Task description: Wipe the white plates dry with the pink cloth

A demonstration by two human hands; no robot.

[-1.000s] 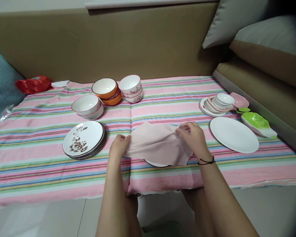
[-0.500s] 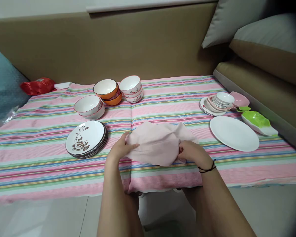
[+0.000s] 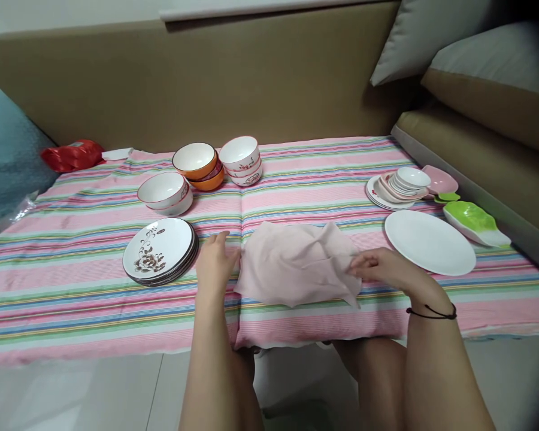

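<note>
A striped cover (image 3: 94, 323) in pink, white, green and blue spreads over a flat surface, creased near to far through the middle. On it, far left, lies a shiny red bundle (image 3: 74, 157); left of the middle stand orange bowls (image 3: 194, 158) and 2 groups of white bowls (image 3: 164, 194), with flower-patterned plates (image 3: 157, 245) nearer. A pink cloth (image 3: 291, 263) lies rumpled at the near middle. At right rest stacked small dishes (image 3: 402, 185), a white oval plate (image 3: 429, 242) and a green-and-white dish (image 3: 474, 224).
</note>
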